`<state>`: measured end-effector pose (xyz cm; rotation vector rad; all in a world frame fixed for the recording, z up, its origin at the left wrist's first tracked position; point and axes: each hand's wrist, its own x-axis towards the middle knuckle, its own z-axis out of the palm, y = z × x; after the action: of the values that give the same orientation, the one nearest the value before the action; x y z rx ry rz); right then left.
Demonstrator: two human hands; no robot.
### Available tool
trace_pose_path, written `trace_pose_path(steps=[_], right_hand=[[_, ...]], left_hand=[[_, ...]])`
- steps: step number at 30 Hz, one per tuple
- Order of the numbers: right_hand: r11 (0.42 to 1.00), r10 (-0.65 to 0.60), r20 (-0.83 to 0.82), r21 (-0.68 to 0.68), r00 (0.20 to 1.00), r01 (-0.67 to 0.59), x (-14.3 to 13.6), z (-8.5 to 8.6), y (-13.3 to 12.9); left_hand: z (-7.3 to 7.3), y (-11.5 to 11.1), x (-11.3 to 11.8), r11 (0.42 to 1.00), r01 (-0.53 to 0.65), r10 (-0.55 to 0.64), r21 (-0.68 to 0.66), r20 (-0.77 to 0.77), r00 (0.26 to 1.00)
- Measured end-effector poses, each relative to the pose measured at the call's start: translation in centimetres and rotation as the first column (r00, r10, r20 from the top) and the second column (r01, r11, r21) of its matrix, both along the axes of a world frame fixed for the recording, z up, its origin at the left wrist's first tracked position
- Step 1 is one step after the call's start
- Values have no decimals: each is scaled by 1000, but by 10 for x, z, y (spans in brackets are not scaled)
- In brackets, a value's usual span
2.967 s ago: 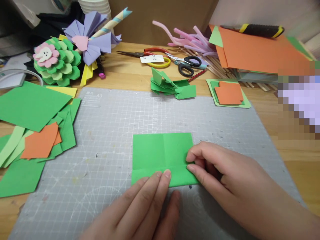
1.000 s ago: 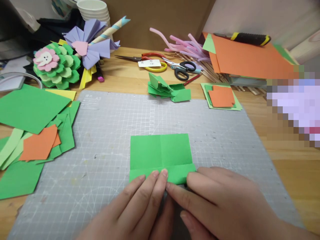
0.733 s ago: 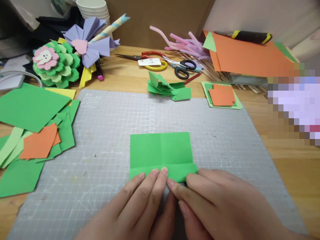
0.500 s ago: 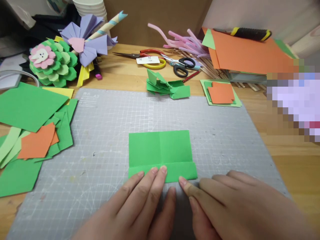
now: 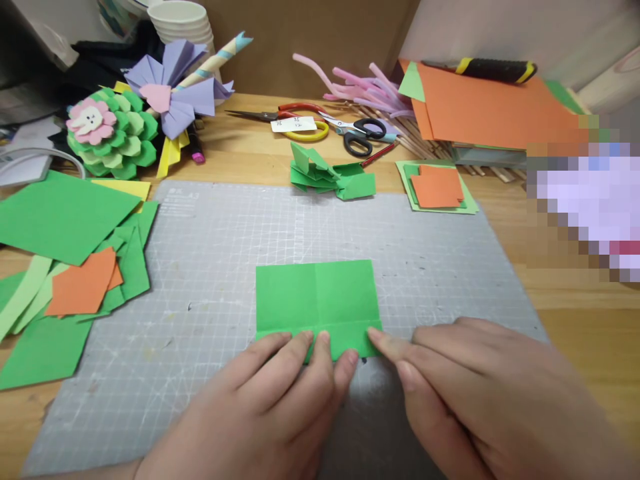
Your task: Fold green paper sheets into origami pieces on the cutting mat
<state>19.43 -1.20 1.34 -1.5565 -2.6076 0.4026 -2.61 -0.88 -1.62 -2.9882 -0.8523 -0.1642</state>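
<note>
A green paper sheet [image 5: 320, 293] lies on the grey cutting mat [image 5: 200, 280], with a narrow band folded up along its near edge and a crease down its middle. My left hand [image 5: 265, 393] is open, its fingertips spread along the folded band and the thumb at the near edge. On the band's right end rests the index fingertip of my right hand [image 5: 465, 380]; the thumb is held just below and the other fingers are bent. Neither hand grips the sheet. Fingers cover part of the near edge.
Behind the sheet sits a folded green paper piece [image 5: 330, 173]. Scissors [image 5: 363, 133] and pink pipe cleaners [image 5: 365, 87] lie farther back. Paper scraps [image 5: 80, 287] are heaped at left; a small paper stack [image 5: 440, 187] and orange sheets [image 5: 490, 107] under a utility knife [image 5: 495, 69] are right.
My right index finger has moved from the sheet's near edge up onto the right end of the folded band. My left thumb has come up to the paper's edge.
</note>
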Motion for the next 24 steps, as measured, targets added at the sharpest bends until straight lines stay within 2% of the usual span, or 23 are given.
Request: trace_pose_path(steps=[4,9,14,17,24], right_hand=[[996,68,-40,56,997,-65,-3,-9,-1],[983,66,8,174,998,-66,-3,-12,-8],[971,118,58,202,991,-127,0,-10,-9],[968,104,84,219,991,-120,-1,-11,-9],[982,98,62,158,993,-107,2,-12,-10]], left_hand=[[1,-2,5,999,-37,37,-3,19,999],[2,-12,4,978,-193,184,80,109,977],[11,-15,-3,978,-186,181,94,58,982],[16,-16,-10,974,-205,201,91,57,978],[22,-19,-25,962,-210,208,176,31,978]])
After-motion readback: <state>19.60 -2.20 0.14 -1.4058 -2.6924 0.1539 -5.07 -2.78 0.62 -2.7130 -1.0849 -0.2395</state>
